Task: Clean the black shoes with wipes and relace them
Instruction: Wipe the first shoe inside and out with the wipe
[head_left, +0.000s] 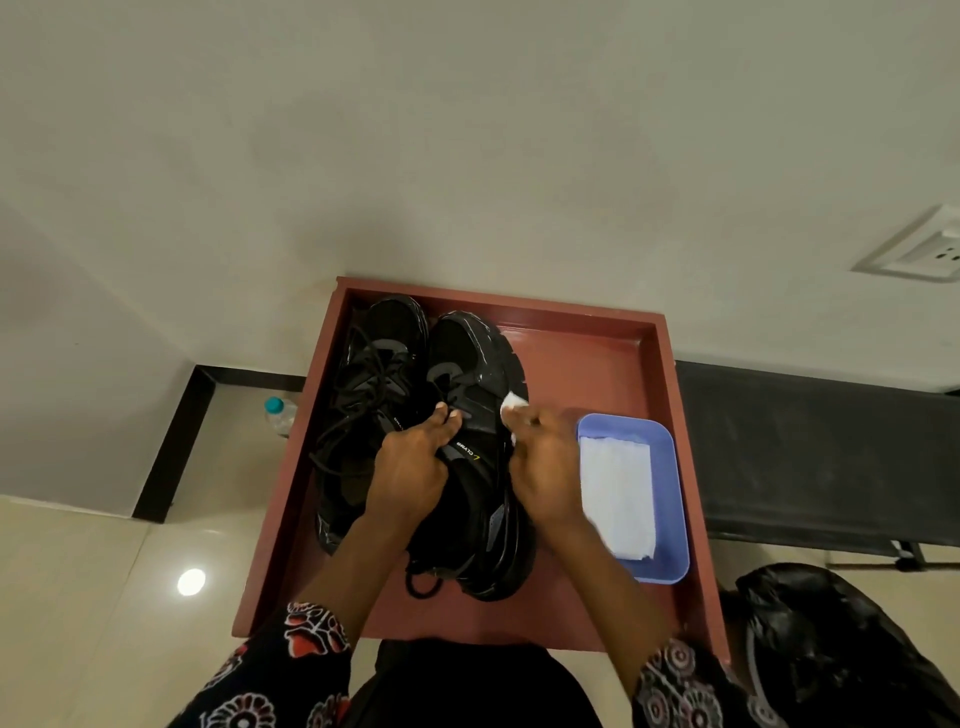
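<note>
Two black shoes: matt woven cloth uppers on the left shoe (374, 395) and the right shoe (470, 452), with glossy wet-looking streaks near the right toe and a ridged rubbery sole edge at its 3 o'clock side. Thin black cord laces (358, 410), matt. Soft white wipe (514, 402), paper-like, crumpled. Reddish-brown tray (613, 364), painted wood by its look, smooth with a faint sheen. At 3 o'clock, smooth pale-blue plastic tub (670, 499) with flat, faintly textured white wipes (615, 499) inside. Glossy polished floor tiles (104, 597) at 8 o'clock, mirroring a lamp. Crinkled shiny black plastic bag (831, 639) at 4 o'clock. Patterned cloth sleeves (306, 654).
</note>
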